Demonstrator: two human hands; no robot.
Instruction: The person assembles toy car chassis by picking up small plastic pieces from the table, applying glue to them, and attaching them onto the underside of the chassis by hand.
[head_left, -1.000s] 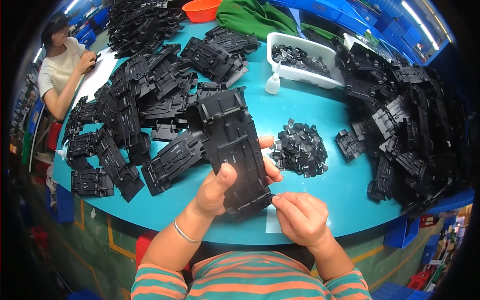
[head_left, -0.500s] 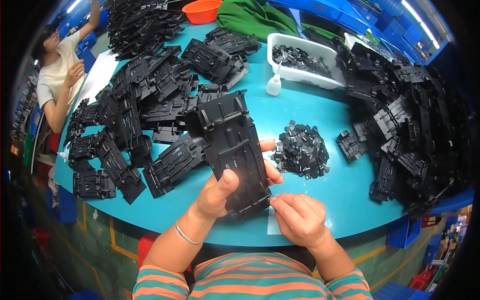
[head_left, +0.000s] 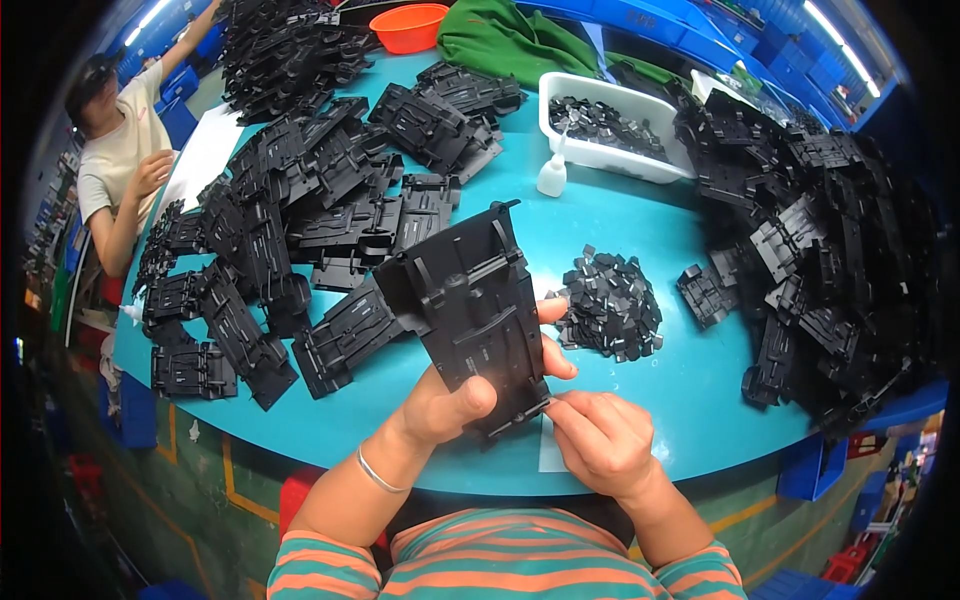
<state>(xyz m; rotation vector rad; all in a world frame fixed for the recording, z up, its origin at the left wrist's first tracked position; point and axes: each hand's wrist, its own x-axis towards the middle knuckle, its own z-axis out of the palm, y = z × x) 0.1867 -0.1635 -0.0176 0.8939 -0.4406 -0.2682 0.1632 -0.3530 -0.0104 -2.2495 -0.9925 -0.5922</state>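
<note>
A black moulded plastic part [head_left: 485,335], long and flat with raised ribs and brackets, is held up over the table in my left hand [head_left: 450,405]. The thumb presses on its face while the fingers wrap behind to its right edge. My right hand [head_left: 605,440] is closed in a pinch at the part's lower right corner, against a thin bar on it. Anything small between those fingertips is hidden. Just beyond my hands lies a heap of small black pieces [head_left: 610,305] on the teal tabletop [head_left: 690,410].
Similar black parts [head_left: 330,160] are spread at the left, with a tall pile [head_left: 850,260] at the right. Behind stand a white bin [head_left: 615,130] of small pieces, a squeeze bottle [head_left: 552,175], an orange basin [head_left: 408,28] and green cloth [head_left: 515,40]. A person [head_left: 125,150] is at far left.
The held part has tilted a little clockwise and its top has moved right and slightly down. Both hands keep their grip. The other person's raised arm has stretched farther out.
</note>
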